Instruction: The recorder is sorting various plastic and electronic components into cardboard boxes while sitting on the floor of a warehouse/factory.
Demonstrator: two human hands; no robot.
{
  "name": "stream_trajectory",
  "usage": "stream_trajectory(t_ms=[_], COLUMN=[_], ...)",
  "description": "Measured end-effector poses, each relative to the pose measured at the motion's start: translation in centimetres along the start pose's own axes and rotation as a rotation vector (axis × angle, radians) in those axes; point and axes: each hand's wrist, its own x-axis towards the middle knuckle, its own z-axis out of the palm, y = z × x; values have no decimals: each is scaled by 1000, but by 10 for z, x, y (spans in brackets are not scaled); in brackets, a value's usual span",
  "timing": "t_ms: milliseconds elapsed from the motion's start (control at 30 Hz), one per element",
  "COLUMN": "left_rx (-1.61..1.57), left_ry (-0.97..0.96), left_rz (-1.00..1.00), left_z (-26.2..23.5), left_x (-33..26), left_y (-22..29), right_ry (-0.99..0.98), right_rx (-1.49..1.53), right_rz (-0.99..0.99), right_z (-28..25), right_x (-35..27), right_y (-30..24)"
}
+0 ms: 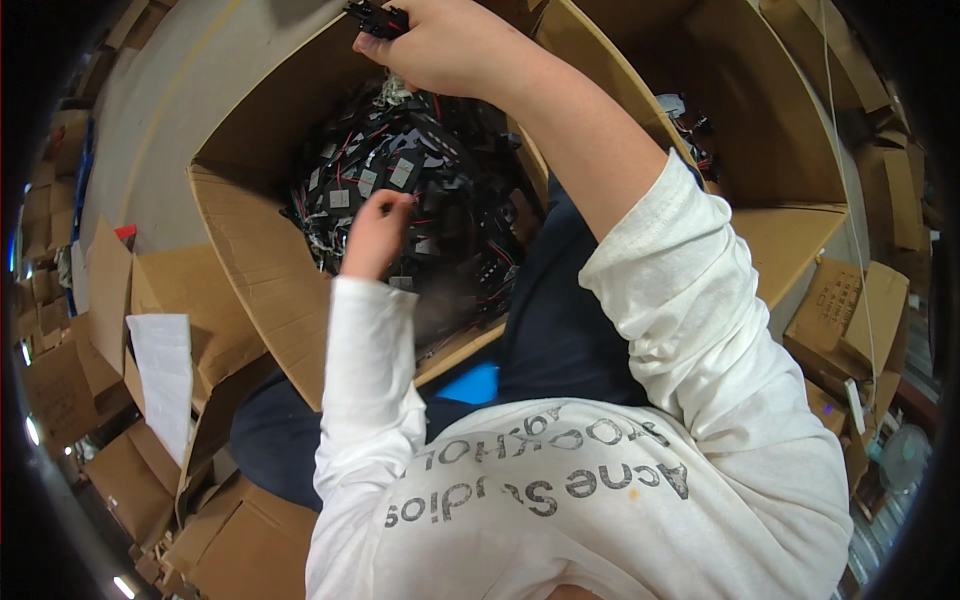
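A large open cardboard box (240, 225) stands in front of me. Inside it lies a heap of small black parts with silvery labels and red and black wires (400, 172). My left hand (378, 238) is over the near left of the heap, its fingers curled together; whatever they may hold is too small to make out. Beyond the heap, by the box's far rim, my right hand (440, 48) is closed around a black plastic part (378, 18) with a bit of red on it. Some of that part is hidden by the fingers.
A second open cardboard box (765, 130) stands to the right, with a few wired parts (685, 125) inside. Cardboard boxes and flaps crowd both sides. A white sheet (163, 375) lies at left, and a blue piece (470, 384) shows by my lap.
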Motion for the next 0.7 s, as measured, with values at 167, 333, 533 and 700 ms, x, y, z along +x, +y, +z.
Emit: stream_trajectory(t_ms=[167, 333, 533, 700], left_rx=[364, 819, 481, -133], left_ry=[185, 436, 294, 128], left_rz=[413, 494, 717, 852], left_z=[-96, -106, -70, -74], left_x=[-105, -132, -125, -107], left_y=[119, 151, 170, 155], right_ry=[-67, -255, -371, -705], right_rx=[-34, -187, -59, 45], right_rz=[33, -123, -615, -73], right_z=[10, 40, 69, 49], right_x=[-8, 1, -7, -7], right_y=[-22, -7, 7, -19])
